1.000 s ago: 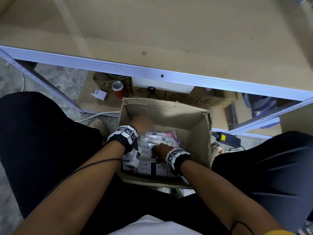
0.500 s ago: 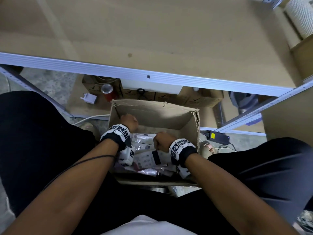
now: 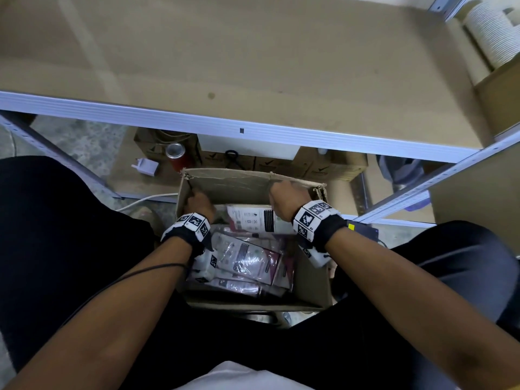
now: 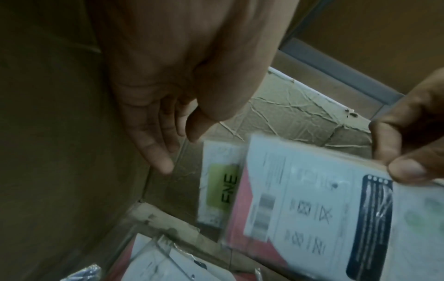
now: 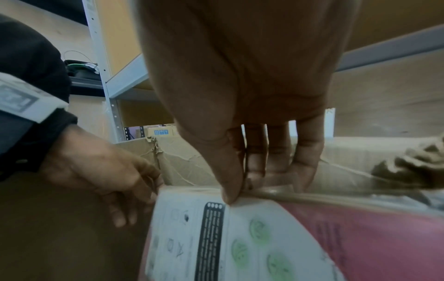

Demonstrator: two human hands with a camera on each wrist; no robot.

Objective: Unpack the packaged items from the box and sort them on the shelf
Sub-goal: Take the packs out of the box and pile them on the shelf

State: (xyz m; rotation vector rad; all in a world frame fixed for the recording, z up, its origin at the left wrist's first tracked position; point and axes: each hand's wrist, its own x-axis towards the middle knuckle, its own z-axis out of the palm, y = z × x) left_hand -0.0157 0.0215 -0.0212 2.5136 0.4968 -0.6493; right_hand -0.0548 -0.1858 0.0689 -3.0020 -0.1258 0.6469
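Observation:
An open cardboard box (image 3: pixel 244 182) stands on the floor between my knees, with several plastic-wrapped white and pink packages (image 3: pixel 244 258) piled in it. My right hand (image 3: pixel 287 201) is at the box's far right and pinches the top edge of one white and pink package (image 3: pixel 253 219), thumb in front and fingers (image 5: pixel 305 171) behind, holding it upright above the pile. My left hand (image 3: pixel 199 202) reaches into the far left corner, fingers (image 4: pixel 158 157) straight along the side wall and holding nothing. The lifted package (image 4: pixel 312 199) hangs just right of it. The bare brown shelf board (image 3: pixel 253 66) lies ahead, above the box.
Under the shelf sit a red can (image 3: pixel 176 156), a white plug adapter (image 3: pixel 146 167) and small cartons (image 3: pixel 323 167). A black power brick (image 3: pixel 363 230) lies right of the box. Stacked paper cups (image 3: pixel 495 35) stand at the far right. My legs flank the box.
My right hand has risen from the pile toward the box's far right, lifting one package upright. My left hand has slid to the far left corner.

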